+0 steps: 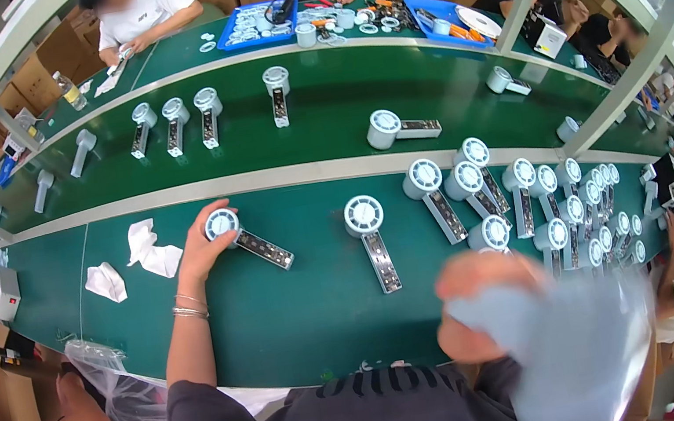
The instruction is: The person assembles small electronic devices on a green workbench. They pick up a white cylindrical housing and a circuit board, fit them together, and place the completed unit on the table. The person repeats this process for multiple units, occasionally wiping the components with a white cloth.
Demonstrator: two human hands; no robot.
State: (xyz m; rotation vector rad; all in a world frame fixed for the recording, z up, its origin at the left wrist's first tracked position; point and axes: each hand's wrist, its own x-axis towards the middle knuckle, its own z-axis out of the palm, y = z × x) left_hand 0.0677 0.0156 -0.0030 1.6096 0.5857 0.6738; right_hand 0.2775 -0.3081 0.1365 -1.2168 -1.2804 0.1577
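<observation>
My left hand [200, 253] is closed around the round grilled head of a grey handheld fan [263, 249], whose handle lies angled across the green table, its inner parts exposed. My right hand [469, 282], blurred, grips a pale blue-grey object [579, 348] at lower right. That object broadens at its outer end; motion smears it too much to name. Between my hands lies another handheld fan [374, 244], handle toward me. To the right, several similar fans [521, 189] are grouped, heads away from me.
White cloths [152, 252] lie left of my left hand. Beyond a pale rail [261, 182], a green conveyor belt [196, 167] carries several fans. Farther back stand blue trays [257, 26] of parts, with co-workers seated behind. A shelf post [630, 72] rises at right; clear plastic [120, 380] hangs at left.
</observation>
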